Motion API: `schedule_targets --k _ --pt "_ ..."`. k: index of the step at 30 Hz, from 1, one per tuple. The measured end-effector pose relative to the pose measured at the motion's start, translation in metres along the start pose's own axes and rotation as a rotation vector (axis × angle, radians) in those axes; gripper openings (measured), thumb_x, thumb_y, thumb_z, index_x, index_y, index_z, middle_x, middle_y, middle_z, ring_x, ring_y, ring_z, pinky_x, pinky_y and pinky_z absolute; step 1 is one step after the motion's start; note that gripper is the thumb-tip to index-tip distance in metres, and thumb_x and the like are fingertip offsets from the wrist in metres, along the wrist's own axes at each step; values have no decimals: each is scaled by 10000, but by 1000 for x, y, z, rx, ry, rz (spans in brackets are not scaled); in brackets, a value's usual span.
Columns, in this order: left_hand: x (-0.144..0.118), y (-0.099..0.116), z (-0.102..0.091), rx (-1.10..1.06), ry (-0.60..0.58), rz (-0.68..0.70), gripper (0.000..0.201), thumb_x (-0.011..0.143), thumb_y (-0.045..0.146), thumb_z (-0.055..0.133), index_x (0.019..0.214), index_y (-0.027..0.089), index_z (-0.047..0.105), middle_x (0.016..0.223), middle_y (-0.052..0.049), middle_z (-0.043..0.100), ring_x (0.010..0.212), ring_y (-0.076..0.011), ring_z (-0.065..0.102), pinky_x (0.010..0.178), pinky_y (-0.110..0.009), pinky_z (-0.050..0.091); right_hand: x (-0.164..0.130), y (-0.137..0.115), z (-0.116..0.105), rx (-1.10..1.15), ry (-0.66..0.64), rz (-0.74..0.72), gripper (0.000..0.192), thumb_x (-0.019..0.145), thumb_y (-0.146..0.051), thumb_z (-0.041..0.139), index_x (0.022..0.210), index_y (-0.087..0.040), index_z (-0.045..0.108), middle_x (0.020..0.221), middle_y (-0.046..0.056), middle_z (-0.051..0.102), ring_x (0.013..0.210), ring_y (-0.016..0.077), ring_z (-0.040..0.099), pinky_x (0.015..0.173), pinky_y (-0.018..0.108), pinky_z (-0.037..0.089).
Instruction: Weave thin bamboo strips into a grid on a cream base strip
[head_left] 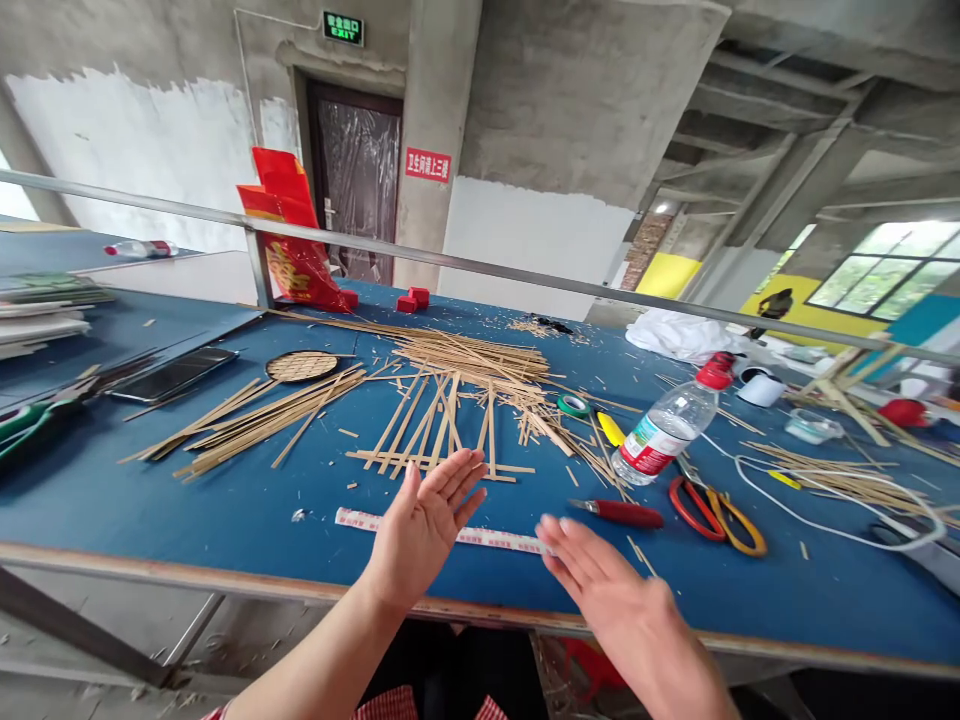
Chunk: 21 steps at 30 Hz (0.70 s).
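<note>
My left hand [424, 525] is held palm up above the table's front part, its fingers spread and nothing in it. Across from it, my right hand [611, 580] has its fingers stretched out, also holding nothing. Beneath both hands runs a white paper strip with red print [495, 538]; whether either hand touches it I cannot tell. Just beyond lie several crossed bamboo strips [431, 430], laid like an open grid. A knife with a red handle [626, 513] rests near my right hand, beside scissors with red and orange handles [716, 515].
A water bottle [667, 425] stands upright at the right, near green tape [573, 405]. Bamboo strips are piled [472, 352] behind and bundled [255, 425] at left. A round woven piece [304, 366], a phone [176, 373] and green-handled shears [30, 430] lie left. A metal rail [450, 262] crosses behind.
</note>
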<state>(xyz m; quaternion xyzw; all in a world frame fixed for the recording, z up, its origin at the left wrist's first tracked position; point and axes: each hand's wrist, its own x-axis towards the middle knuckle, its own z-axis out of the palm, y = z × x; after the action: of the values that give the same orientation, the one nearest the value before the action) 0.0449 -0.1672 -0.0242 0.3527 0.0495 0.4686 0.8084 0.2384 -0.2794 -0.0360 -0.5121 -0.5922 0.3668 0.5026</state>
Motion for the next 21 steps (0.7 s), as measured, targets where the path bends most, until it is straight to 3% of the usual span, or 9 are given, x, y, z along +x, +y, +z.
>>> schedule_targets --k 2,4,6,9,12,14,16,18,21 --pt "-6 -10 15 237 3 105 566 872 541 200 1264 211 439 1390 -30 321 1307 -214 189 1085 -396 143 33 -14 22 -1 -35 -116 684 839 -505 -88 1340 -239 294 1378 47 343 1249 192 326 967 438 367" --pt "-10 -17 26 447 31 139 499 878 489 286 1322 267 335 1430 29 214 1326 -181 100 1103 -350 77 52 -19 49 -74 35 -199 568 889 -449 19 1369 -227 226 1415 31 263 1281 173 257 1014 406 318" --pt "-8 -21 33 524 59 164 499 888 451 297 1352 272 256 1448 58 120 1330 -157 26 1107 -307 32 56 -16 77 -185 142 -226 518 906 -410 167 1389 -224 161 1440 21 191 1302 175 199 1049 384 266" --pt "0 -21 37 679 190 242 508 908 437 202 1380 254 153 1453 76 62 1329 -138 -2 1106 -283 18 42 -13 105 -238 165 -246 497 907 -377 200 1388 -260 155 1450 -24 144 1312 174 161 1063 360 244" --pt "-2 -25 44 762 163 280 518 913 423 160 1389 234 84 1454 84 20 1327 -141 -22 1104 -263 19 34 -27 102 -210 203 -214 496 898 -402 205 1380 -288 178 1441 -55 175 1319 174 131 1084 376 183" --pt "-14 -34 53 812 23 234 512 917 410 147 1389 237 47 1453 88 -24 1325 -143 -39 1102 -259 18 40 -42 86 -166 255 -196 499 901 -405 172 1385 -289 150 1444 -55 161 1323 163 108 1089 392 150" --pt "-28 -42 62 845 -166 184 512 918 412 159 1389 240 54 1457 60 -24 1328 -169 -24 1103 -304 40 50 -51 69 -13 390 -184 470 907 -394 148 1363 -309 220 1421 -43 243 1301 157 204 1074 403 195" --pt "-35 -46 69 874 -312 180 531 914 420 197 1392 226 72 1462 17 16 1329 -206 13 1100 -360 65 53 -49 59 67 486 -239 505 900 -393 20 1374 -312 175 1389 -26 319 1287 157 247 1047 432 243" --pt "-27 -37 74 959 -411 308 587 897 467 213 1395 195 62 1463 -20 -14 1325 -260 -17 1086 -433 12 35 -29 60 -251 375 -304 518 888 -384 -27 1390 -303 69 1370 -20 353 1296 164 221 1021 458 286"
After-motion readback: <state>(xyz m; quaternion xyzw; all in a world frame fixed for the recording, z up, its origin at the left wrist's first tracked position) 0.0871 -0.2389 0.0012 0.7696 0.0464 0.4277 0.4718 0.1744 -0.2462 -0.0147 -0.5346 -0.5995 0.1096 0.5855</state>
